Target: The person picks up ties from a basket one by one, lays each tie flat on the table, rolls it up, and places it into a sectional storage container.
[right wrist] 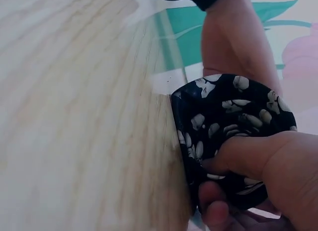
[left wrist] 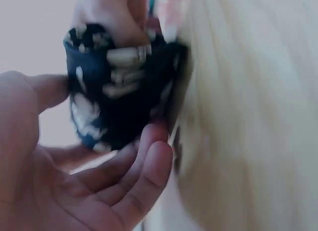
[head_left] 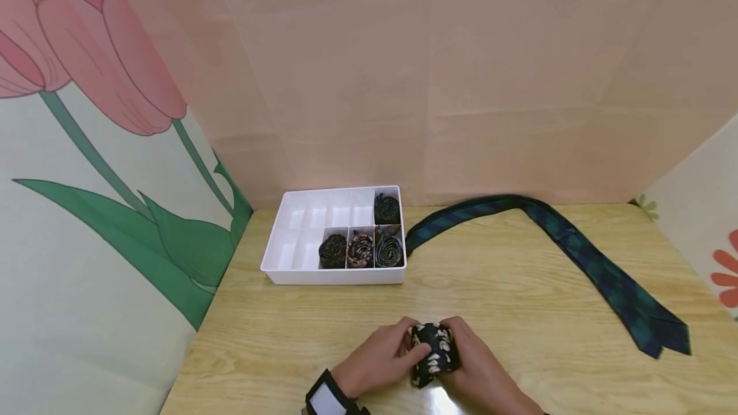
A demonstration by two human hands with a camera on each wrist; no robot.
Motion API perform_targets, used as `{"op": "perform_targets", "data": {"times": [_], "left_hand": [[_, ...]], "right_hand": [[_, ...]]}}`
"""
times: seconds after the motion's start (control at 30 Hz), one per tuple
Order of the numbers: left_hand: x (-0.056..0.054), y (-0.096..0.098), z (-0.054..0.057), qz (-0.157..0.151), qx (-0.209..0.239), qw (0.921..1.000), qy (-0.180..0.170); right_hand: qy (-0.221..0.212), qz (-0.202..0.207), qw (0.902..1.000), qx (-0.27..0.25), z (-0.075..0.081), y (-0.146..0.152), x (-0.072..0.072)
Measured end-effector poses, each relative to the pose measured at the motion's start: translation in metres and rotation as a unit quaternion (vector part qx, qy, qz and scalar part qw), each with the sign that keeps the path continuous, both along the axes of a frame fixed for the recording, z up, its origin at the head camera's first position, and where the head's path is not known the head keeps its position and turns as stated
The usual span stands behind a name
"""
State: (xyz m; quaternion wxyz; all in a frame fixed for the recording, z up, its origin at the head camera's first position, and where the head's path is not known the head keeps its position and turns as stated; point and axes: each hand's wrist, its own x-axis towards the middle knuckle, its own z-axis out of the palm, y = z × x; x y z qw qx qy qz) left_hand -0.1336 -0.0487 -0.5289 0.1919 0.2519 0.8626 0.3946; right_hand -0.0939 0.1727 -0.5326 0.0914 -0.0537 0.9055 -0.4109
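A rolled-up black necktie with a pale floral print (head_left: 441, 346) is held between both hands low over the front of the wooden table. My left hand (head_left: 380, 356) grips it from the left, the thumb lying across its near face. From the right, my right hand (head_left: 478, 367) holds the roll. In the right wrist view the right thumb (right wrist: 243, 154) presses on the coiled side of the necktie (right wrist: 238, 94), fingers curled beneath. The left wrist view is blurred; there the left fingers (left wrist: 156, 164) curl up under the roll (left wrist: 114, 87).
A white compartment box (head_left: 337, 278) stands at the back, with several rolled neckties, one a dark coil (head_left: 389, 252), in its right-hand compartments. A green and navy plaid necktie (head_left: 576, 248) lies unrolled in a bend on the right of the table (head_left: 242, 344). Printed cloth walls surround the table.
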Motion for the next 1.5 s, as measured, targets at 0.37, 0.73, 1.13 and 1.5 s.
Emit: {"op": "perform_targets", "data": {"times": [0.37, 0.73, 1.13, 1.5], "left_hand": [[0.002, 0.007, -0.002, 0.045, 0.063, 0.9957, -0.051], [-0.007, 0.008, 0.002, 0.099, 0.181, 0.9757, -0.074], [-0.015, 0.0, -0.003, 0.093, 0.162, 0.9816, 0.04], [-0.015, 0.002, -0.004, 0.05, 0.086, 0.9865, 0.13]], "right_hand": [[0.121, 0.016, 0.9925, 0.001, 0.007, -0.002, 0.0], [0.257, 0.098, 0.9615, 0.005, 0.009, -0.001, -0.012], [0.195, 0.034, 0.9802, 0.006, 0.007, -0.007, -0.019], [0.167, 0.016, 0.9856, -0.018, -0.008, -0.009, -0.022]]}}
